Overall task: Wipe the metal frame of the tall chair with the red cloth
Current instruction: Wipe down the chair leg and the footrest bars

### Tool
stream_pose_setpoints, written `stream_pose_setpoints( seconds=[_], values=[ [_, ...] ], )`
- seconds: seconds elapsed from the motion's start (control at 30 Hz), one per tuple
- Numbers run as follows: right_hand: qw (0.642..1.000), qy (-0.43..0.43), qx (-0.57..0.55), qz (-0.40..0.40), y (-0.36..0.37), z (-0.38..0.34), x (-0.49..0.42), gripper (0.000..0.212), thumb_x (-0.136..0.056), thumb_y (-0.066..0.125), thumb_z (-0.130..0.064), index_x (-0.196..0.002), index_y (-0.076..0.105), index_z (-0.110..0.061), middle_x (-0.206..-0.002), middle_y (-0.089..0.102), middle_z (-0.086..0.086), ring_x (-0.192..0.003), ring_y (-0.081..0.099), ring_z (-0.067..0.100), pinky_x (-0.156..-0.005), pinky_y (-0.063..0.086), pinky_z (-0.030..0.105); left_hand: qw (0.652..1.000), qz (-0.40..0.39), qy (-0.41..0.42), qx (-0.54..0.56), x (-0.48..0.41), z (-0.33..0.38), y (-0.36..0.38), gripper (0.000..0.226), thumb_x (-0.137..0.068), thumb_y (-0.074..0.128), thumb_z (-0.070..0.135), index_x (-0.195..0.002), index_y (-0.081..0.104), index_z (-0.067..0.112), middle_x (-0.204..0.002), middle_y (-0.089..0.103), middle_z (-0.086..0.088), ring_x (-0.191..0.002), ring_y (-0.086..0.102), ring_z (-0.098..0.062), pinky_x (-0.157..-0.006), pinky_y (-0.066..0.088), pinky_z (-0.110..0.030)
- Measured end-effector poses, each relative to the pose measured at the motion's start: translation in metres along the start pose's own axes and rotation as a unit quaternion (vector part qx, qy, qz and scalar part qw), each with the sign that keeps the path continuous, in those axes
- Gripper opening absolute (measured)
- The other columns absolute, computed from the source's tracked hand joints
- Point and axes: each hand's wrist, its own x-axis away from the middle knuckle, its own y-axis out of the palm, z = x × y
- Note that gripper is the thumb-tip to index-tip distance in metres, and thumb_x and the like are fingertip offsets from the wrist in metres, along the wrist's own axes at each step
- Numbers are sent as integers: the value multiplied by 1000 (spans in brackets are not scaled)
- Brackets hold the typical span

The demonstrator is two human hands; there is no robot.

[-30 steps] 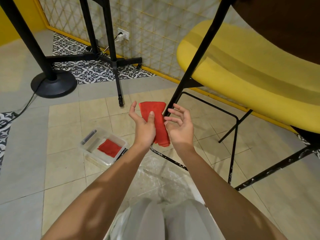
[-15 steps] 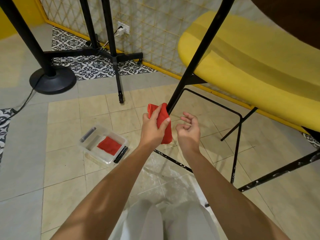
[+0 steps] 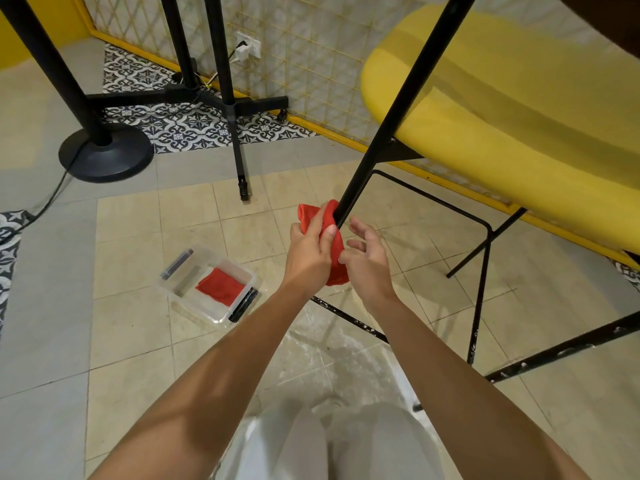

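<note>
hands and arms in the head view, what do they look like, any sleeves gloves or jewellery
Both arms are bare from the bottom of the frame to the fingertips, with no sleeve in view. The left hand and the right hand wear no gloves, and no watch, bracelet or ring shows. The one thumbnail that shows looks short and unpainted. The only clothing in view is light grey trousers at the bottom edge.

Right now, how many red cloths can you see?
2. One red cloth is gripped by the left hand against the chair leg; the second red cloth lies in the clear box on the floor. Others could be hidden outside the view.
</note>
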Motion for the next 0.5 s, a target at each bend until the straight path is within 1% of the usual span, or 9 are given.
stream_pose_setpoints(
  seconds=[0.1,0.17,0.2,0.27,0.3,0.33,0.4,0.43,0.5],
  values=[
    [1000,20,-2,-10,5,4,-2,61,-83,50,1,-134,45,-33,-131,46,-11,-117,44,5,-69,39,12,999,-22,-34,-14,-2,-11,1,45,-101,28,39,-145,24,40,-122,33,-3,-104,43,-16,-94,40,-29],
    [1000,26,4,-7,6,7,-4,59,-84,50,-1,-133,46,-33,-131,46,-10,-118,44,6,-71,36,10,996,-57,-56,-33,-6,-23,-4,43,-101,28,39,-144,29,38,-116,37,-4,-99,44,-17,-91,40,-31],
    [1000,24,9,-9,7,9,-5,58,-85,50,-1,-133,46,-33,-132,46,-10,-118,44,5,-72,36,10,994,-79,-54,-44,-9,-30,-8,41,-101,30,37,-142,33,36,-110,42,-6,-95,47,-18,-88,42,-31],
    [1000,18,19,-12,8,12,-7,56,-86,51,-3,-133,46,-33,-134,45,-10,-119,44,5,-72,36,9,992,-105,-25,-68,-15,-41,-17,38,-100,35,32,-137,43,30,-100,52,-10,-87,53,-21,-74,44,-27],
    [1000,16,21,-11,7,14,-8,55,-87,52,-4,-133,46,-34,-133,45,-10,-119,44,5,-72,36,10,992,-103,-10,-71,-17,-43,-22,37,-100,37,29,-135,45,27,-99,55,-11,-87,56,-22,-71,43,-26],
    [1000,17,21,-9,7,15,-10,55,-87,53,-5,-133,46,-34,-133,45,-9,-119,45,6,-72,37,10,994,-90,-4,-64,-18,-44,-25,35,-100,39,28,-134,46,24,-101,56,-9,-90,56,-22,-72,44,-26],
    [1000,21,15,-4,6,19,-14,54,-87,53,-5,-133,47,-33,-135,45,-8,-118,45,7,-73,38,11,998,-54,-17,-19,-17,-40,-30,35,-99,41,29,-134,43,23,-111,52,-4,-98,53,-19,-81,46,-30],
    [1000,24,14,-3,7,20,-15,54,-87,53,-5,-134,46,-32,-135,45,-8,-119,45,8,-73,38,12,999,-46,-26,7,-15,-38,-30,34,-99,42,30,-132,42,23,-114,50,-1,-99,52,-16,-83,46,-30],
    [999,26,16,-10,8,25,-15,56,-87,54,-5,-135,45,-32,-136,44,-8,-119,45,8,-78,37,14,998,-58,-19,24,-10,-34,-25,29,-99,43,30,-127,46,25,-110,51,3,-95,52,-11,-78,45,-23]
  ],
)
